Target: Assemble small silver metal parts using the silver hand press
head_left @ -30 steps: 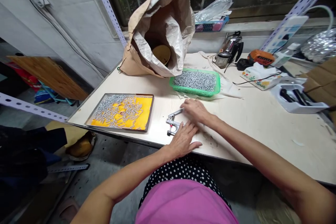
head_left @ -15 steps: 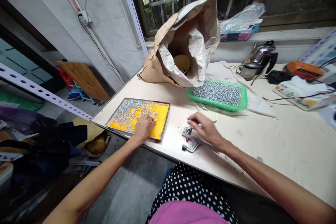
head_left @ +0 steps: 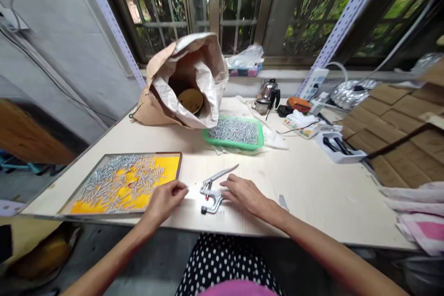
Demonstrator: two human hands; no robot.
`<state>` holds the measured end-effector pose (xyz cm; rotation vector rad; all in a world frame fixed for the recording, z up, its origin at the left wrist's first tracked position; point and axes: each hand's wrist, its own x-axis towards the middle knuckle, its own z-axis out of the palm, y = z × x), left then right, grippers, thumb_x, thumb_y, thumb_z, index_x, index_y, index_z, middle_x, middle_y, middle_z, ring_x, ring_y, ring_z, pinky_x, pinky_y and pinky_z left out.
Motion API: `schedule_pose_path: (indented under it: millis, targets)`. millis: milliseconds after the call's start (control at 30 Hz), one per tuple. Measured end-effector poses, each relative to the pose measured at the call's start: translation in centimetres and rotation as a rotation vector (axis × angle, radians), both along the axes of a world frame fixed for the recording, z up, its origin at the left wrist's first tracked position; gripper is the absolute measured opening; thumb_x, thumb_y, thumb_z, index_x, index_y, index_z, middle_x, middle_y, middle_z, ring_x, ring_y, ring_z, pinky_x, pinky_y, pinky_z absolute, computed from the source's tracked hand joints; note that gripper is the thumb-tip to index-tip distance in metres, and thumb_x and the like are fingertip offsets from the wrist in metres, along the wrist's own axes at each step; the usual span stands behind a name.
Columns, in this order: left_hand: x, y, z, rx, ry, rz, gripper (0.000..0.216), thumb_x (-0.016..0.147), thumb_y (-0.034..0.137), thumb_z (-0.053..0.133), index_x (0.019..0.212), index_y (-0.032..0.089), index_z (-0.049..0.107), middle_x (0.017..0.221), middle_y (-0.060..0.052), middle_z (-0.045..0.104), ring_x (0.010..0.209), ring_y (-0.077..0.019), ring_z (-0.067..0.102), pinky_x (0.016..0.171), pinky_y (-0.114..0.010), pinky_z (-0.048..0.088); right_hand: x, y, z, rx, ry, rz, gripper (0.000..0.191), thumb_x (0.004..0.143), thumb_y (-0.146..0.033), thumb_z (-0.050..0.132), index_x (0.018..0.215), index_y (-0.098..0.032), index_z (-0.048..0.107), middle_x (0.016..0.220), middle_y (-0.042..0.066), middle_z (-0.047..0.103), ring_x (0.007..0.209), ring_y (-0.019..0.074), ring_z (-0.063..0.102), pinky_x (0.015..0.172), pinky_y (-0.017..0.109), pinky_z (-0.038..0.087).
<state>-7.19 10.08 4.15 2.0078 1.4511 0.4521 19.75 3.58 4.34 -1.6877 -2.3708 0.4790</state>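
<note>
A small metal hand press (head_left: 212, 192) with a long lever lies on the pale table (head_left: 312, 194) in front of me. My left hand (head_left: 165, 200) is just left of it, fingers pinched on something too small to make out. My right hand (head_left: 243, 194) rests on the table at the tool's right side, fingers stretched toward it and touching it. To the left sits a yellow-bottomed tray (head_left: 121, 182) covered with several small silver metal pieces. Behind the tool stands a green basket (head_left: 233, 132) filled with similar pieces.
A crumpled brown paper sack (head_left: 183, 83) with a yellow bowl inside lies at the back left. A kettle (head_left: 265, 95), an orange device (head_left: 299, 104), a white holder with dark tools (head_left: 338, 148), flattened cardboard (head_left: 391, 134) and folded cloth (head_left: 419, 212) fill the right side.
My left hand has come off the yellow tray and now sits pinched beside the press. My right hand stays at the tool. The camera has tilted up and to the right.
</note>
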Motion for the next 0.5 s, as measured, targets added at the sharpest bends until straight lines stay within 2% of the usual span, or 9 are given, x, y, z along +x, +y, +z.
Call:
schedule_pose_path:
  millis: [67,167,300,500]
  targets:
    - [2.4,-1.3,0.1,-0.227,-0.077,0.014,0.023,0.077,0.036,0.058,0.086,0.017,0.068,0.07,-0.001,0.067,0.056,-0.0147,0.06,0.056,-0.025,0.046,-0.7,-1.7,-1.7,-0.07,-0.029,-0.007,0.023,0.096,-0.033,0.051,0.109,-0.02,0.065,0.104,0.007,0.062,0.09,0.018,0.06,0.076,0.028,0.044]
    - [4.6,-2.0,-0.8,-0.39,-0.135,0.055,0.018,0.074,0.028,0.06,0.083,0.014,0.067,0.064,0.0,0.063,0.051,-0.0116,0.056,0.052,-0.022,0.044,-0.9,-2.4,-3.5,-0.07,-0.133,-0.09,0.021,0.098,-0.024,0.046,0.104,-0.018,0.064,0.104,0.009,0.061,0.096,0.0203,0.057,0.079,0.03,0.042]
    - [5.2,-2.0,-2.4,-0.472,-0.131,0.059,0.022,0.075,0.034,0.063,0.079,0.012,0.066,0.057,0.002,0.056,0.047,-0.0096,0.05,0.045,-0.02,0.039,-0.7,-2.2,-4.4,-0.019,-0.189,-0.086,0.024,0.099,-0.019,0.039,0.098,-0.018,0.062,0.101,0.008,0.061,0.092,0.02,0.056,0.074,0.03,0.039]
    - [5.4,-1.7,-3.3,-0.517,-0.046,0.094,0.023,0.073,0.035,0.067,0.072,0.012,0.068,0.049,0.005,0.05,0.044,-0.0076,0.042,0.043,-0.02,0.032,-0.8,-2.4,-4.1,0.001,-0.209,-0.075,0.02,0.099,-0.017,0.041,0.099,-0.017,0.061,0.103,0.008,0.061,0.093,0.0204,0.055,0.072,0.031,0.038]
